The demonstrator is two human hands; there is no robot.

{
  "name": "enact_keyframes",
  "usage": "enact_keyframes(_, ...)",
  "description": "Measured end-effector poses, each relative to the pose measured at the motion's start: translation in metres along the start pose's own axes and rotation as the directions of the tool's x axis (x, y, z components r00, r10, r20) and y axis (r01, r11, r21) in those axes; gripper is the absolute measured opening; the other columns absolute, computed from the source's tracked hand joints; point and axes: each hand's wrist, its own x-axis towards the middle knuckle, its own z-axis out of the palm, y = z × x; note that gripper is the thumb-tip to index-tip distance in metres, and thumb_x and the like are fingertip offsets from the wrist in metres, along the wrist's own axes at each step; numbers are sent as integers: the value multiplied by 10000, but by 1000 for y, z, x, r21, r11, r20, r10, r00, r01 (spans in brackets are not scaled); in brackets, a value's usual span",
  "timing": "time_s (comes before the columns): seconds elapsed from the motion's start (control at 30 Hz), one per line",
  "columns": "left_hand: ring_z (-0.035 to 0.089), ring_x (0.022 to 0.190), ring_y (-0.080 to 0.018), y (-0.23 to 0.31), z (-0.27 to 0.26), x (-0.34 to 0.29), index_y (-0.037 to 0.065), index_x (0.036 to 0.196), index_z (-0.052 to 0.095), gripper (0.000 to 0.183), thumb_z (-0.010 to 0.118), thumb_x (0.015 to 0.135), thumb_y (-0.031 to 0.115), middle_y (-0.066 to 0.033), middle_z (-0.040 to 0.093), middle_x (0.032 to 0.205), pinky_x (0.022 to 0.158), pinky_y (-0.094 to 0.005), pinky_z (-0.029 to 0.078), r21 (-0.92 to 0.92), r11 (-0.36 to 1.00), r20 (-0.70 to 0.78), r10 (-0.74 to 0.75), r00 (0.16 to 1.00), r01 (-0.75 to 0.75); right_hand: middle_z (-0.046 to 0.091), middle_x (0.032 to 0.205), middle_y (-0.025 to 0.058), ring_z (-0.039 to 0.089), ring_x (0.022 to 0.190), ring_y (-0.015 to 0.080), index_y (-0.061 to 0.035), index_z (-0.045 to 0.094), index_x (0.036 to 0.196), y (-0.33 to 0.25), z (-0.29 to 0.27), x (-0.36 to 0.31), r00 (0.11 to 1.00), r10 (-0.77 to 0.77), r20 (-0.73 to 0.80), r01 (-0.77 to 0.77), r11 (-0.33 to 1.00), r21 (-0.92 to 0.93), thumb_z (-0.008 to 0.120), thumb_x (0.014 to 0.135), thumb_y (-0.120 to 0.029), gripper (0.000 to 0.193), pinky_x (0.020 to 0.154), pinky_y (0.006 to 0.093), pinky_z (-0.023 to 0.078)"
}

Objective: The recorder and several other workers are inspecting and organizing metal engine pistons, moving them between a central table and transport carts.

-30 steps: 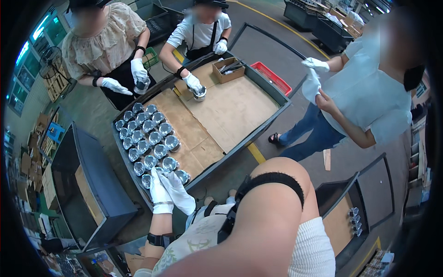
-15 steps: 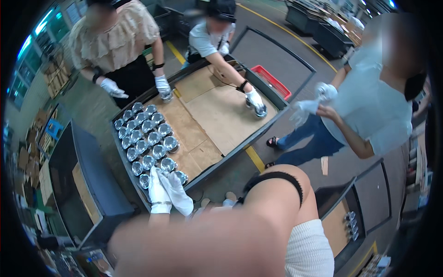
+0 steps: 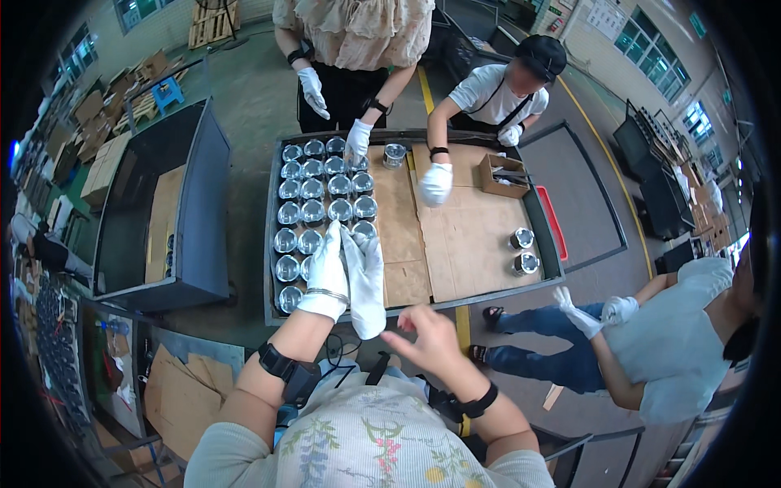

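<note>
My left hand [image 3: 327,264], in a white glove, is raised over the near part of a shallow cart. It holds a loose white work glove [image 3: 366,285], which hangs with its cuff toward me. My right hand [image 3: 435,346] is bare, thumb and fingers apart, just right of that cuff; a small gap seems to separate them. Beyond and left of my left hand stand rows of shiny round metal parts [image 3: 311,189] that look like pistons. My left hand and the glove hide some of them.
Brown board lines the cart [image 3: 392,311]. Two metal parts [image 3: 524,250] stand at its right, near a small cardboard box [image 3: 504,176]. Two gloved co-workers reach in from the far side. Another person [image 3: 667,333] stands at right. A grey bin [image 3: 191,211] is at left.
The view has turned and levelled. My right hand, blurred close up before, is now beside the glove's cuff. A co-worker's hand has left the metal parts at the cart's right.
</note>
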Motion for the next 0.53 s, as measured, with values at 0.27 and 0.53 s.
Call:
enact_keyframes(0.27, 582, 835, -156, -21, 4, 10, 92, 963, 566, 264, 490, 946, 345, -31, 595, 892, 745, -289, 489, -328, 943, 21, -45, 999, 50, 618, 782, 15, 523, 705, 79, -26, 627, 834, 9, 48, -5, 796, 509, 327, -404, 45, 914, 604, 892, -232, 215, 655, 240, 415)
enact_keyframes(0.53, 530, 1098, -216, -48, -20, 32, 32, 1268, 463, 412, 566, 908, 205, -71, 557, 1217, 972, -365, 407, 338, 823, 337, 348, 875, -458, 610, 1120, 128, 572, 1072, 186, 41, 535, 1180, 42, 31, -12, 787, 600, 140, -85, -118, 989, 589, 895, -218, 389, 849, 268, 468)
